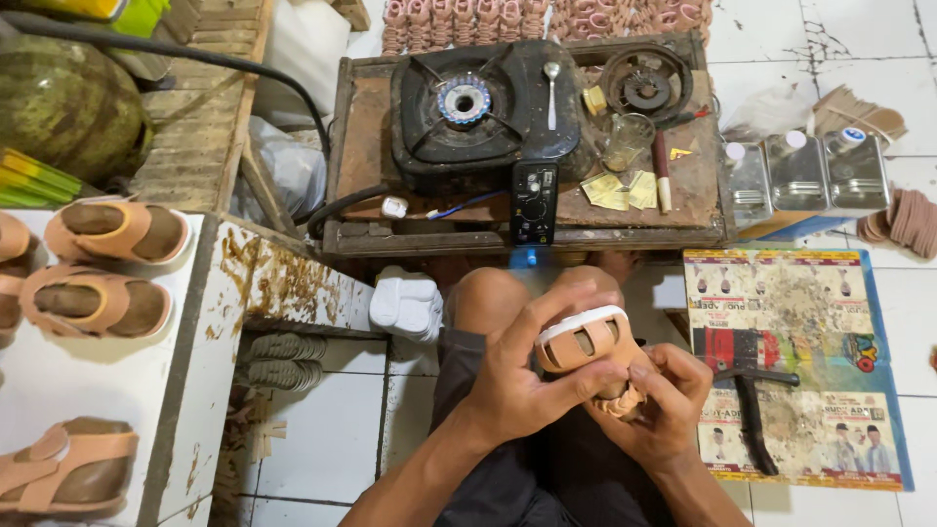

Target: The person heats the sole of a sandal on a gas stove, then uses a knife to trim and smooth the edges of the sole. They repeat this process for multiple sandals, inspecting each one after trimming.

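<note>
White tiled floor (332, 439), gas stove (478, 107) above tan sandal (586, 344), sandal's lower end hidden by fingers, left hand (517, 376) gripping its side, right hand (659, 405) clasped beneath, forearms cut off.

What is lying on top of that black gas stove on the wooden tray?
A metal spoon lies on the black gas stove, right of its burner ring. No pot sits there. The wooden tray under the stove is mostly covered.

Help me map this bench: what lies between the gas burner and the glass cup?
In the head view, a metal spoon lies between the gas burner and the glass cup, resting on the stove's black top, bowl pointing away.
</note>
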A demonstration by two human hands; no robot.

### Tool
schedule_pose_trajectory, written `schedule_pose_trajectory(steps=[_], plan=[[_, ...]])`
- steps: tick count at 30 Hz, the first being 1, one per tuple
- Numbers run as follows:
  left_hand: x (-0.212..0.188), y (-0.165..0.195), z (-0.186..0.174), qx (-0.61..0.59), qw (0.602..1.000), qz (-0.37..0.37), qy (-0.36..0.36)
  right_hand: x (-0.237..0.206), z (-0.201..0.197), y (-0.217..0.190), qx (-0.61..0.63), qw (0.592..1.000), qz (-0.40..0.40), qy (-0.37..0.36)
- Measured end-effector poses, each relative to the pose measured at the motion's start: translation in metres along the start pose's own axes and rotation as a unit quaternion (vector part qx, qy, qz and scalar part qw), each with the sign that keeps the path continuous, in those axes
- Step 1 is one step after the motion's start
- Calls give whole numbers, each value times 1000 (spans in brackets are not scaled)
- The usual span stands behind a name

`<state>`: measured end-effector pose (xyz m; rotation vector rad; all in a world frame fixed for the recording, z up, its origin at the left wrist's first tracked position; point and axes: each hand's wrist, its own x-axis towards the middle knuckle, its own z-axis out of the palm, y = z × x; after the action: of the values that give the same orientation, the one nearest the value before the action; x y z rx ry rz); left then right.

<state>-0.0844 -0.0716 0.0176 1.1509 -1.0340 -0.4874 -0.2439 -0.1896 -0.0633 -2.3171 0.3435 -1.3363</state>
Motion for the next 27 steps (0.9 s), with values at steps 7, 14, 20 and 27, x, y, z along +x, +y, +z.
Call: schedule_pose_trajectory(steps=[7, 14, 20, 27], plan=[[0, -38, 28, 156, 981, -35, 110, 2, -20, 2, -20, 999, 10, -43], [5, -74, 42, -166, 977, -123, 49, -9, -77, 129, -52, 840, 526, -121], [-19, -91, 19, -189, 954, -229, 51, -44, -93, 237, -327, 811, 481, -62], [-29, -107, 18, -191, 951, -232, 69, -56, -137, 259, -256, 764, 587, -85]])
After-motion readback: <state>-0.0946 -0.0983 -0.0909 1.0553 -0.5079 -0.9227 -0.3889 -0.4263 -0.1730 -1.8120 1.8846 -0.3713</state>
